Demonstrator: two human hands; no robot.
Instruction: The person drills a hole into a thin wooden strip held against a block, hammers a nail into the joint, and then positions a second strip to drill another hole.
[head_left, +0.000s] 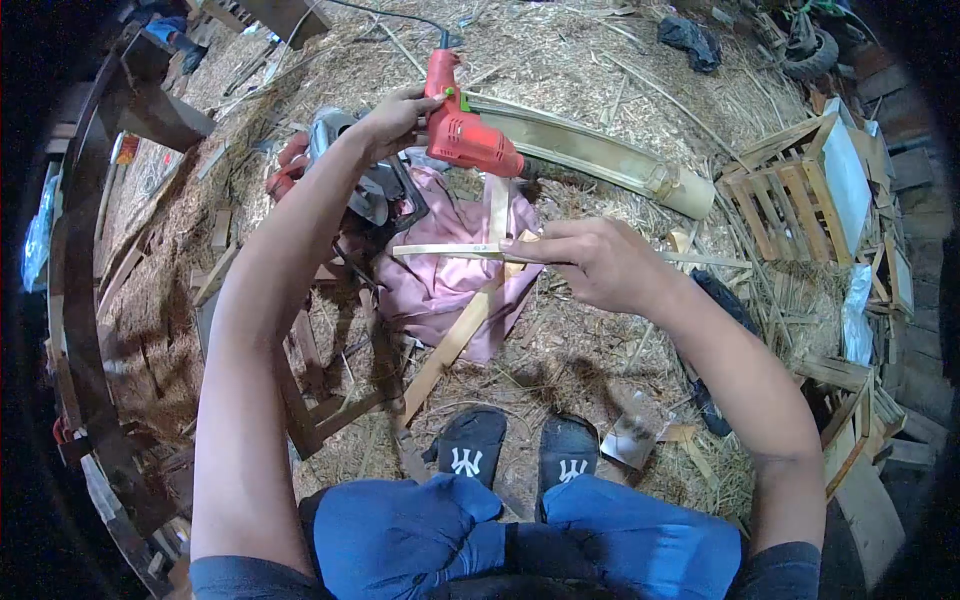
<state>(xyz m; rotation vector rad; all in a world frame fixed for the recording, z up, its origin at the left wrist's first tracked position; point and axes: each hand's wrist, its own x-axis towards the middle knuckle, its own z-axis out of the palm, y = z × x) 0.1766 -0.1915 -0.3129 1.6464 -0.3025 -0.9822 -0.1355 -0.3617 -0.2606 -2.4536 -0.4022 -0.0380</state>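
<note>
A red corded electric drill is in my left hand, the fingers closed around its handle. Its chuck points to the right, above the ground. Lower and nearer to me, my right hand pinches a thin pale wooden strip between thumb and fingers. The strip reaches out leftward, apart from the drill's chuck. Beneath both hands lies a crumpled pink cloth, with a longer wooden slat slanting across its edge. Beside my left forearm sits a grey and red power tool, partly covered by the arm.
A split bamboo length lies beyond the drill. Wooden slatted frames stand at the right. Dark wooden beams curve along the left. Shavings cover the ground, and my sandals are at the front. A black bag lies farther back.
</note>
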